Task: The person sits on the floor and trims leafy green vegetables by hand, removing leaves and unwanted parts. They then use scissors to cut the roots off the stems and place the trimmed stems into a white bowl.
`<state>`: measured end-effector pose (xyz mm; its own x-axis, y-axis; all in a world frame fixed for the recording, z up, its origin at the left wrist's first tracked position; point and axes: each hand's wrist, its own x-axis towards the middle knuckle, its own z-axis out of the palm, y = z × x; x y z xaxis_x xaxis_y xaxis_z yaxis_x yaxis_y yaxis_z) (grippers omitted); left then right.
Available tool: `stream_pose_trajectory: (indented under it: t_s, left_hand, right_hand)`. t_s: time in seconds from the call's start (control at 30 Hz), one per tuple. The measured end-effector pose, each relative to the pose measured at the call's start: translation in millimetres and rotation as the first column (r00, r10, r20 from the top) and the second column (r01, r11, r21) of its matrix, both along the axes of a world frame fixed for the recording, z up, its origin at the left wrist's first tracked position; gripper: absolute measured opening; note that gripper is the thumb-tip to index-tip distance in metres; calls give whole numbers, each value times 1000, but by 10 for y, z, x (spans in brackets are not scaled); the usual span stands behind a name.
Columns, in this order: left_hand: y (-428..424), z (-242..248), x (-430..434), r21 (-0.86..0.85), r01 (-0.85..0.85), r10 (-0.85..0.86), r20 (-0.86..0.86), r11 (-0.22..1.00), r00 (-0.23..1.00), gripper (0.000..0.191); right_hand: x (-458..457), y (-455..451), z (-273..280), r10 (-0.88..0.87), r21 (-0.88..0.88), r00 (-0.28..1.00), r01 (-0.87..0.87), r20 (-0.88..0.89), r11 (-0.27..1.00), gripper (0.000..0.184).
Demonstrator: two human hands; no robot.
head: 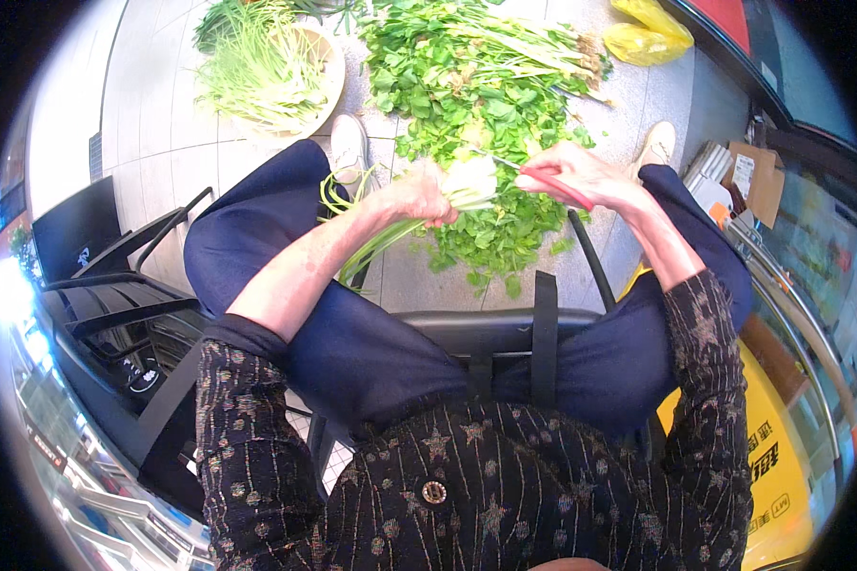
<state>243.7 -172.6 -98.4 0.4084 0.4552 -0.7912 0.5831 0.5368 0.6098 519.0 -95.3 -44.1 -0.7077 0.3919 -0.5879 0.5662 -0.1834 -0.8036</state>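
My left hand (423,194) is closed around a bunch of celery stalks (382,241), whose pale root end (473,180) points right, toward my other hand. In my right hand (578,170) is a tool with a red handle (557,187) and a thin metal blade (498,158); whether it is a knife or scissors I cannot tell. The blade lies just beside the pale end. Beneath and beyond both hands, a large heap of leafy green celery (464,100) spreads over the tiled floor, with rooted stalks (543,53) on top at its far right.
A round basin (336,75) full of trimmed pale green stalks (271,86) stands at the far left. Yellow plastic bags (646,36) lie at the far right. Cardboard (755,182) and metal rails (793,300) are on the right, a black chair (114,300) on the left.
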Motion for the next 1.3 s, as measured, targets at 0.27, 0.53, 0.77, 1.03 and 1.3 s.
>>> stream_pose_trajectory:
  t_s: [0.27,0.53,0.77,1.03,1.3]
  left_hand:
    - [125,625,-15,143,291,-298,32,946,954,23]
    - [495,1538,-618,14,-716,572,592,698,568,22]
    - [606,1590,-1225,-348,-923,567,799,163,-201,15]
    - [1131,1716,-1937,266,-964,703,686,-5,186,31]
    - [1871,1979,-2981,968,-250,726,165,11,667,24]
  right_hand:
    - [514,-203,-856,7,462,933,-184,359,868,49]
    - [1221,-358,-1438,-326,494,771,17,547,869,50]
    - [1480,-388,-2005,-392,360,506,164,768,918,49]
    - [1542,-639,-2377,-394,325,540,224,744,919,45]
    - [1758,-1059,-2912,-387,325,573,212,722,922,41]
